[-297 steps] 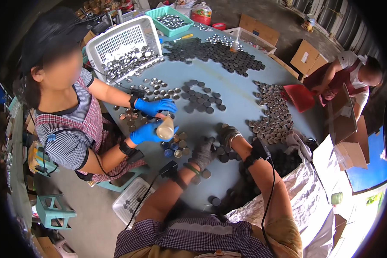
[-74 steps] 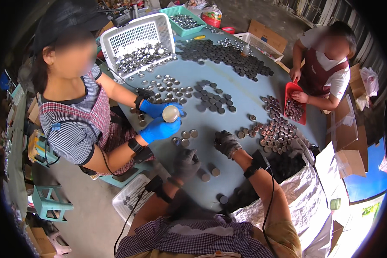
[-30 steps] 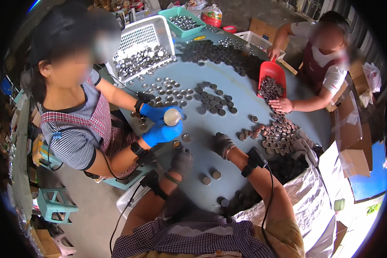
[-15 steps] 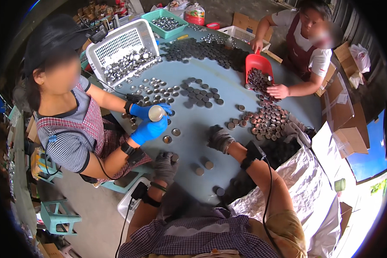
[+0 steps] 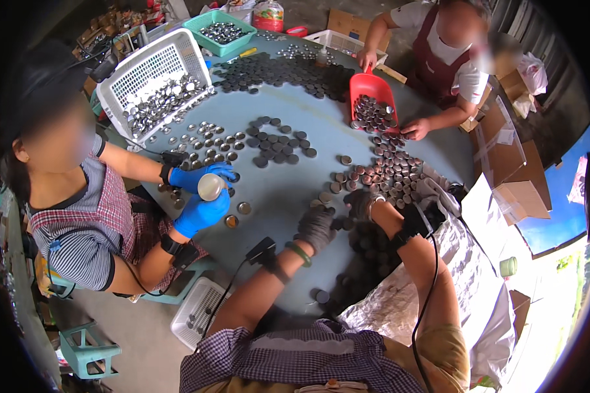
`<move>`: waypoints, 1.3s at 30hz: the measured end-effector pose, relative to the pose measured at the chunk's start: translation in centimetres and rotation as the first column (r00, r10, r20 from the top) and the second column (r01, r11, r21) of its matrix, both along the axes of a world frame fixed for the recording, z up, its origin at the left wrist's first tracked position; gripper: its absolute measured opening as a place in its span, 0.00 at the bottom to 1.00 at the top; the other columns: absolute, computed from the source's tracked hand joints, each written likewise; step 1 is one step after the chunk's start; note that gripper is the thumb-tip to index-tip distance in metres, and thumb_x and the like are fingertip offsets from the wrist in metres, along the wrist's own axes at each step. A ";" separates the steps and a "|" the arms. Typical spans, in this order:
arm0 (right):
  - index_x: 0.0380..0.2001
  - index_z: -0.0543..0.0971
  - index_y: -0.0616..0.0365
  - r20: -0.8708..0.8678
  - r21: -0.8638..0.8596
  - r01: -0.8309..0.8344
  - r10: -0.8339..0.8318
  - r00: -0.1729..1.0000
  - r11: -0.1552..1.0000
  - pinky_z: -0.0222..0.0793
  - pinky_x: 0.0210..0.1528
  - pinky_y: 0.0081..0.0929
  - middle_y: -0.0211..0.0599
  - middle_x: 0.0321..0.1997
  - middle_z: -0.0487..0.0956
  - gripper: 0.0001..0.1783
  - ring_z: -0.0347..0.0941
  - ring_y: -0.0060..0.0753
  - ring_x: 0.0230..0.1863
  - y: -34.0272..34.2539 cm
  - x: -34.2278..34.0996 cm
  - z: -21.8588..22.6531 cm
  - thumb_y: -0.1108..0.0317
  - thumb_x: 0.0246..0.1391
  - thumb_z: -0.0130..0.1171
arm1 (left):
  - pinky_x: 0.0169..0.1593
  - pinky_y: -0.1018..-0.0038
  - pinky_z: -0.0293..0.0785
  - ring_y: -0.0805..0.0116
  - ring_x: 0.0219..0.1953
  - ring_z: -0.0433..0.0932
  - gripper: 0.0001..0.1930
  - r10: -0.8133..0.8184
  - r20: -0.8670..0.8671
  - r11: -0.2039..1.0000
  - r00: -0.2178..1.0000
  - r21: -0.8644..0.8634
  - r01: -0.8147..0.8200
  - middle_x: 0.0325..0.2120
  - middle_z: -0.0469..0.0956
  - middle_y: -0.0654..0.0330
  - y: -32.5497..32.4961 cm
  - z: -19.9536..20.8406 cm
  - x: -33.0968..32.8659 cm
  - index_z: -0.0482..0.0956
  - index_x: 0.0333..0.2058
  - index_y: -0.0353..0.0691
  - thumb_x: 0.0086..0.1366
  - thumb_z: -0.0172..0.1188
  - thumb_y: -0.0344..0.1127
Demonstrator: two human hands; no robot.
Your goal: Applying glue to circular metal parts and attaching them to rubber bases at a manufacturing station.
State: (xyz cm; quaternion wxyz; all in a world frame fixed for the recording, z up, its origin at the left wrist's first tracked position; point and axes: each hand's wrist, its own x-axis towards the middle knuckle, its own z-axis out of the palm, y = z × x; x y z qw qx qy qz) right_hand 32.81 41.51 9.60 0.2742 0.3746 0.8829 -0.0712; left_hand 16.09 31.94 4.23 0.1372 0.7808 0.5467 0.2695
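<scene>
My left hand [image 5: 316, 228], in a dark grey glove, is over the middle of the table. Its fingers are bent, with a pale round metal cap [image 5: 316, 204] at the tips. Dark round caps [image 5: 342, 223] lie beside its fingers. My right hand [image 5: 362, 205], gloved alike, reaches down at the near edge of a pile of round metal caps [image 5: 394, 171]; its fingertips are hard to make out. Across the table, a co-worker tilts a red scoop [image 5: 372, 88] of caps over this pile. At left, another co-worker in blue gloves holds a pale round object [image 5: 210, 187].
A white basket [image 5: 152, 62] of shiny caps lies tilted at the far left, with a green basket [image 5: 219, 29] behind it. Dark caps [image 5: 278, 75] cover the far table. A white woven sack [image 5: 432, 275] hangs along the right edge. Cardboard boxes [image 5: 504, 144] stand beyond.
My left hand has moved right and forward from the table's left edge. My right hand has gone right to the cap pile. The red scoop has moved nearer; the view has shifted slightly.
</scene>
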 end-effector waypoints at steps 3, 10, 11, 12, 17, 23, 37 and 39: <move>0.42 0.77 0.51 -0.056 -0.061 -0.078 0.075 0.996 0.995 0.71 0.45 0.38 0.41 0.44 0.79 0.23 0.75 0.45 0.45 -2.0 0.3 -2.5 0.54 0.39 0.61 | 0.45 0.61 0.72 0.55 0.42 0.74 0.17 -0.026 0.006 0.999 1.000 0.035 0.026 0.35 0.75 0.53 0.2 -1.0 3.7 0.77 0.38 0.38 0.46 0.60 0.31; 0.43 0.78 0.50 -0.141 0.042 0.059 -0.053 0.989 0.997 0.71 0.47 0.39 0.39 0.44 0.79 0.20 0.75 0.43 0.46 -3.7 -3.6 -1.5 0.55 0.47 0.54 | 0.40 0.65 0.73 0.55 0.37 0.75 0.13 0.014 -0.058 0.999 0.998 0.039 -0.012 0.30 0.75 0.54 -1.0 -7.8 -1.4 0.75 0.37 0.36 0.49 0.58 0.28; 0.42 0.77 0.51 -0.152 0.018 0.010 -0.007 0.988 1.000 0.71 0.45 0.40 0.40 0.41 0.80 0.19 0.75 0.45 0.44 -3.7 -4.0 -1.0 0.55 0.47 0.55 | 0.39 0.62 0.72 0.54 0.36 0.75 0.12 0.058 0.248 0.998 0.967 0.008 -0.062 0.31 0.74 0.54 -2.2 -5.3 -2.9 0.75 0.35 0.39 0.48 0.59 0.29; 0.40 0.77 0.52 -0.166 -0.009 -0.070 0.067 0.984 0.998 0.71 0.43 0.41 0.41 0.39 0.80 0.19 0.75 0.46 0.42 -3.8 -5.4 -0.8 0.55 0.46 0.55 | 0.37 0.59 0.71 0.53 0.36 0.74 0.10 0.132 0.528 0.991 0.839 -0.041 -0.129 0.33 0.73 0.54 -3.8 -3.3 -5.0 0.74 0.32 0.41 0.47 0.59 0.30; 0.33 0.76 0.56 -0.734 0.017 -0.011 0.020 0.679 1.000 0.70 0.36 0.36 0.40 0.31 0.77 0.14 0.74 0.46 0.32 -5.0 -13.3 -3.3 0.64 0.41 0.64 | 0.36 0.61 0.71 0.55 0.33 0.73 0.12 0.333 0.322 0.912 0.886 0.130 -0.390 0.29 0.72 0.56 -8.7 -1.2 -11.4 0.74 0.31 0.40 0.45 0.61 0.31; 0.29 0.74 0.57 -0.802 0.174 0.021 0.129 0.583 0.985 0.68 0.34 0.40 0.43 0.27 0.74 0.14 0.71 0.49 0.32 -7.1 -15.2 -5.3 0.63 0.40 0.63 | 0.35 0.61 0.69 0.55 0.33 0.72 0.11 0.473 0.117 0.853 0.873 0.189 -0.487 0.26 0.71 0.57 -12.1 -0.9 -14.7 0.72 0.28 0.41 0.42 0.61 0.29; 0.31 0.76 0.55 -0.828 0.028 -0.050 0.051 0.559 0.998 0.67 0.42 0.45 0.49 0.37 0.73 0.10 0.71 0.52 0.39 -3.6 -22.7 -4.9 0.63 0.46 0.57 | 0.37 0.58 0.70 0.51 0.33 0.73 0.14 0.391 0.099 0.910 0.915 0.111 -0.400 0.30 0.72 0.51 -11.6 -1.8 -15.1 0.71 0.33 0.38 0.45 0.61 0.30; 0.31 0.76 0.55 -0.814 0.019 -0.064 0.053 0.578 0.998 0.68 0.42 0.44 0.49 0.37 0.74 0.10 0.71 0.52 0.39 -3.5 -24.1 -5.3 0.62 0.46 0.56 | 0.38 0.58 0.71 0.50 0.34 0.73 0.16 0.398 0.085 0.910 0.913 0.084 -0.405 0.32 0.72 0.50 -11.5 -2.6 -15.1 0.72 0.36 0.37 0.46 0.61 0.30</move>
